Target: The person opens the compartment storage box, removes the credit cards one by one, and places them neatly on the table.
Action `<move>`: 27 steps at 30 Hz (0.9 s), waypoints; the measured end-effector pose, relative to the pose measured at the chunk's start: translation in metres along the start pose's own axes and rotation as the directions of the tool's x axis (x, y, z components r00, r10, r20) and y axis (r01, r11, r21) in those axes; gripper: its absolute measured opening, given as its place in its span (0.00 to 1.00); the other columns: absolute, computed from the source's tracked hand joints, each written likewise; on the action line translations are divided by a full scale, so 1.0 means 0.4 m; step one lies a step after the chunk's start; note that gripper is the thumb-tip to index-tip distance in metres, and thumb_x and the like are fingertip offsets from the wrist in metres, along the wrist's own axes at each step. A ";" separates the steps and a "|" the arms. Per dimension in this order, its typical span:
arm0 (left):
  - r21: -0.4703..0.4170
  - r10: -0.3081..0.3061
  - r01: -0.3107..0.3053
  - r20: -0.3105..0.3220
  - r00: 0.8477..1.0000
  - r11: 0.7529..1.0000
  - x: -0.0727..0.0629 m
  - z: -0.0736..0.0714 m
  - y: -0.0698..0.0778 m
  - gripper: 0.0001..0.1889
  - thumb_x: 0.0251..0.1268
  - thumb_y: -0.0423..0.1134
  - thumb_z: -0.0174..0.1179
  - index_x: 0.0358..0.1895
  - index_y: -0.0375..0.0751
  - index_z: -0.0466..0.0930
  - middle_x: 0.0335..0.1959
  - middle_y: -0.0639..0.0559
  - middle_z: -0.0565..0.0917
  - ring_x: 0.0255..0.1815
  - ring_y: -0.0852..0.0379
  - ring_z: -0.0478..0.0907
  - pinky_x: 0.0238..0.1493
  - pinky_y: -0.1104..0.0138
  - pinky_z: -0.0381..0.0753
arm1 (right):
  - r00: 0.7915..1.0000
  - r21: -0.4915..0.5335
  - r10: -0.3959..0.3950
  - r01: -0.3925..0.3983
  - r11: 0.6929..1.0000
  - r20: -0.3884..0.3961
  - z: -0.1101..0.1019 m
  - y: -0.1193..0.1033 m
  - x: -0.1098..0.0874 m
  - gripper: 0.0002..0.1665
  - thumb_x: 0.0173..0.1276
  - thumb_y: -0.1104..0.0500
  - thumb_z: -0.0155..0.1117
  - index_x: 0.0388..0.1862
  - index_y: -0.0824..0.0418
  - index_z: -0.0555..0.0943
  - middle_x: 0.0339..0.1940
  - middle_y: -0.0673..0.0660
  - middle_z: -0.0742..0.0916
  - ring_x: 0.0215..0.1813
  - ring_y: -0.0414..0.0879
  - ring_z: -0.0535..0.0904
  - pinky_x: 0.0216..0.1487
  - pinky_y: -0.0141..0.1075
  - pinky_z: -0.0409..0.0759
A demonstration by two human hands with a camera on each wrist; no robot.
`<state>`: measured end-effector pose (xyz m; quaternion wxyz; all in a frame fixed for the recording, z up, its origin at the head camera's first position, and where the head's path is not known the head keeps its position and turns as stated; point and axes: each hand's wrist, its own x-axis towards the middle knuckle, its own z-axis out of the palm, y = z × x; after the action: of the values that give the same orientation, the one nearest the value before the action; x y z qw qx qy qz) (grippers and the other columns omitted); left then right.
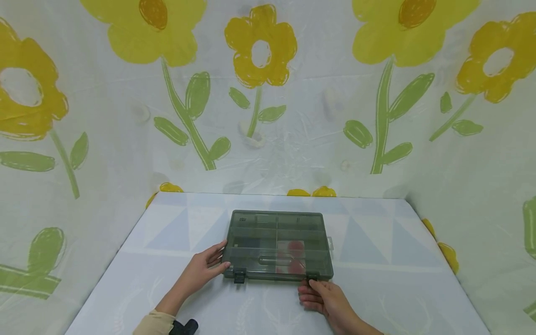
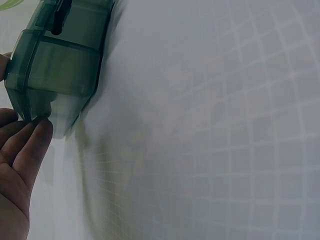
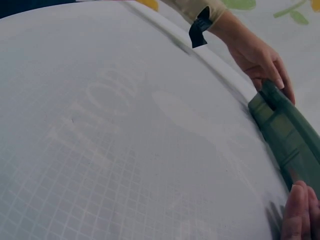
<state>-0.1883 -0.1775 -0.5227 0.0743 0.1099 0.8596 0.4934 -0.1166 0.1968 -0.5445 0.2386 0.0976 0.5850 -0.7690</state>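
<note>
A dark green see-through plastic organizer box [image 1: 255, 235] lies flat on the table, lid down. Through the lid show dividers and a pale piece with red round shapes [image 1: 295, 246] at the right. My left hand [image 1: 201, 270] holds the box's left end, thumb by the front corner; in the left wrist view its fingertips [image 2: 42, 132] touch the end wall. One front latch [image 1: 239, 276] juts outward near that hand. At the front right my right hand [image 1: 331, 300] pinches the other latch [image 1: 311, 276] with its thumb, fingers curled below the edge.
The white table [image 1: 377, 298] has a pale blue triangle pattern and ends at a back edge against a flower-printed curtain [image 1: 301, 153]. More curtain hangs on both sides. A clear tab [image 1: 330, 244] sticks out of the box's right side. A black strap [image 1: 183, 327] is on the left wrist.
</note>
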 end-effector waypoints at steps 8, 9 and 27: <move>-0.003 0.005 -0.005 -0.002 1.000 1.000 0.000 0.000 0.001 0.37 0.68 0.43 0.69 0.76 0.37 0.65 0.75 0.35 0.67 0.71 0.39 0.72 0.64 0.62 0.81 | 1.000 -0.017 0.003 -0.002 1.000 0.017 0.000 -0.004 -0.007 0.29 0.81 0.54 0.55 0.63 0.80 0.73 0.47 0.58 0.90 0.44 0.43 0.88 0.51 0.36 0.89; -0.002 0.007 -0.007 -0.003 1.000 1.000 0.000 0.000 0.000 0.37 0.68 0.43 0.69 0.76 0.37 0.65 0.75 0.35 0.68 0.70 0.39 0.72 0.64 0.62 0.81 | 1.000 -0.022 0.002 -0.001 1.000 0.022 0.000 -0.004 -0.007 0.29 0.81 0.54 0.56 0.63 0.81 0.72 0.46 0.58 0.90 0.44 0.43 0.88 0.51 0.36 0.89; 0.003 0.020 -0.020 0.002 1.000 1.000 -0.001 0.001 -0.006 0.37 0.68 0.44 0.69 0.77 0.38 0.65 0.75 0.36 0.68 0.70 0.40 0.72 0.65 0.62 0.80 | 0.999 -0.093 0.005 -0.001 0.996 0.042 -0.015 -0.006 -0.010 0.30 0.81 0.52 0.55 0.62 0.80 0.74 0.47 0.60 0.90 0.46 0.46 0.88 0.51 0.39 0.89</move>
<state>-0.1881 -0.1783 -0.5249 0.0700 0.1191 0.8590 0.4929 -0.1151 0.2038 -0.5427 0.2564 0.0712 0.6150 -0.7423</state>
